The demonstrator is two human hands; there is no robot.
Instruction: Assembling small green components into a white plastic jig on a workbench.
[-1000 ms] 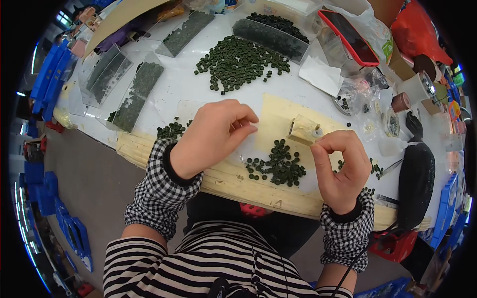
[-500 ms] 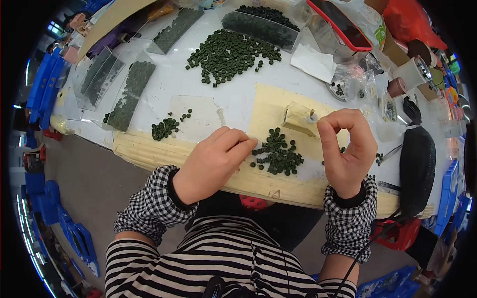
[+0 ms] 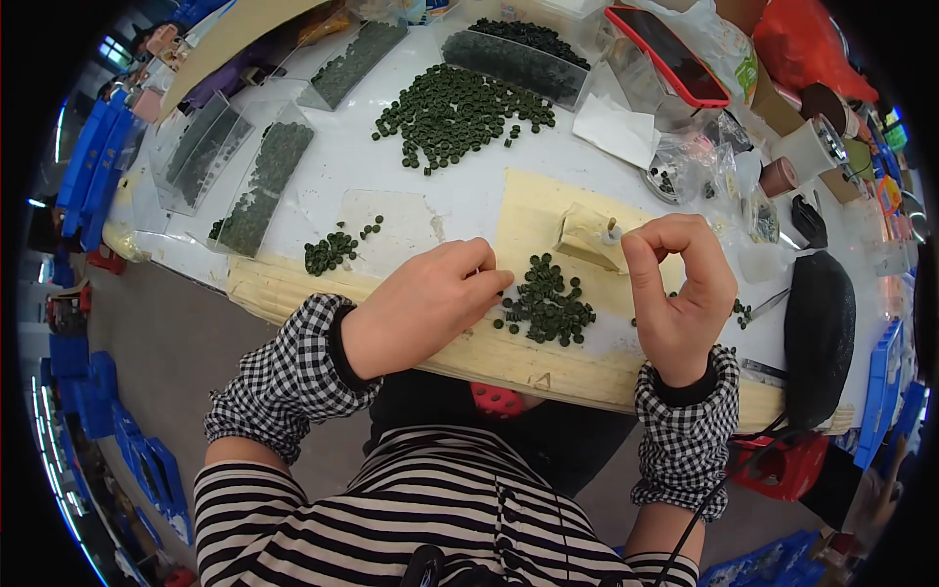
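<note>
On the table (image 3: 469, 201), one small heap of dark green discs (image 3: 546, 303) lay between two hands, the left hand (image 3: 425, 308) at nine o'clock pinching at its edge, the right hand (image 3: 680, 289) at three o'clock curled, thumb and forefinger nearly meeting.

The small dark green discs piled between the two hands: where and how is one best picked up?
Take a loose disc at the pile's near-left fringe, where the left hand's fingertips already rest. Come from above and pinch across its rim: the pieces look small, round and flat, and the stragglers lie apart from the heap.
</note>
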